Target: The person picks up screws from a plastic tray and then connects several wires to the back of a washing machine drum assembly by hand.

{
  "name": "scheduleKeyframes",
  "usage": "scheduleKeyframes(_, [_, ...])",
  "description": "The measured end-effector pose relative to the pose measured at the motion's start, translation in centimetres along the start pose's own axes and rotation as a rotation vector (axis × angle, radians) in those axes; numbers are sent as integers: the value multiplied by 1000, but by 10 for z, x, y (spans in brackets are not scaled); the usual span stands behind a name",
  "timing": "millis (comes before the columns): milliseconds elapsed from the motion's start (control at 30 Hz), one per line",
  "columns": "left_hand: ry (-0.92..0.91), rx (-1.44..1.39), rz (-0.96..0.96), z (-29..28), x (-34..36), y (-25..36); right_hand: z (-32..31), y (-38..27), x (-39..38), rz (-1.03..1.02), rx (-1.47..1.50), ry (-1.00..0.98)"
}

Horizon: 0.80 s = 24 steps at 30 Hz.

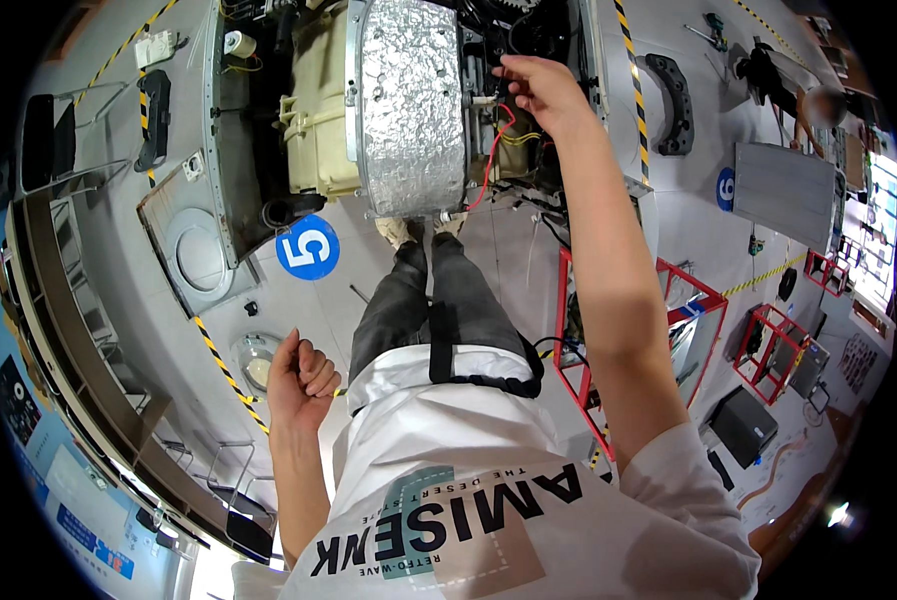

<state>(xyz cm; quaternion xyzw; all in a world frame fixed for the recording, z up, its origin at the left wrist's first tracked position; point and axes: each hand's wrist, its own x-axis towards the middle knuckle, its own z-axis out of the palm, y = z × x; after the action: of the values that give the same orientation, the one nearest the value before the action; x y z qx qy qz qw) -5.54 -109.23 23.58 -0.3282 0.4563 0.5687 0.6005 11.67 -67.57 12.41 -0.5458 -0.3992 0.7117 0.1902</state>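
Observation:
An opened washing machine stands ahead of me, its cream plastic tub (326, 120) showing at the left. A silver foil-covered housing (412, 110) runs along the middle of it. My right hand (540, 88) reaches over the right side of the machine, thumb and fingers drawn together; whether anything small is between them I cannot make out. Just below that hand, a red wire (491, 160) and a yellow wire (518, 138) run among dark parts. Low at my left side, away from the machine, my left hand (303, 378) is loosely curled with nothing visible in it.
A panel with a round opening (196, 255) leans at the machine's left. On the floor lies a clear round door (256, 360). Red metal frames (708, 300) stand at the right. A dark curved part (671, 105) lies beyond the striped tape, with another person (803, 100) farther right.

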Motion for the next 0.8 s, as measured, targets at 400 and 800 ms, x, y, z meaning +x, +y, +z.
scheduleKeyframes(400, [-64,21,-36,14,11,-13,-22,-24,-70,-484,-313,-147])
scheduleKeyframes(800, [-84,115,-55,30,18,-14,-20,46,-161,-833,-1175,-151])
